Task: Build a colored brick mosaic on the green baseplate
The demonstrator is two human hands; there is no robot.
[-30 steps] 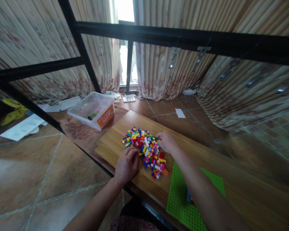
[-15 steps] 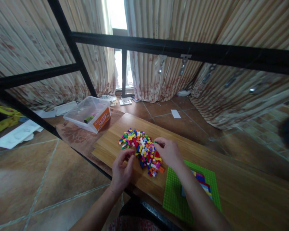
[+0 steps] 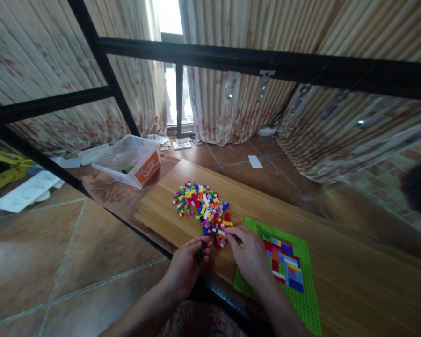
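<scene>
A pile of small, many-coloured toy bricks (image 3: 205,206) is spread over the wooden tabletop (image 3: 168,215). My left hand (image 3: 187,264) is curled, palm up, at the near edge of the pile; a small dark green brick (image 3: 199,252) shows inside its fingers. My right hand (image 3: 249,252) reaches down to the near right side of the pile with thumb and forefinger pinched together, and what lies between the tips is too small to make out. Partly behind the right hand and forearm is a green studded baseplate (image 3: 310,285), bearing a flat patchwork of coloured bricks (image 3: 284,262).
A clear plastic box (image 3: 126,159) with an orange label stands on a brown cloth (image 3: 105,187) left of the tabletop. Black metal bars (image 3: 210,49) cross in front of the curtains (image 3: 224,107). White paper (image 3: 255,162) lies on the tiled floor.
My right hand has moved nearer to me, from the pile's far right to its near right side. My left hand has drawn back and turned palm up. More of the baseplate's bricks show.
</scene>
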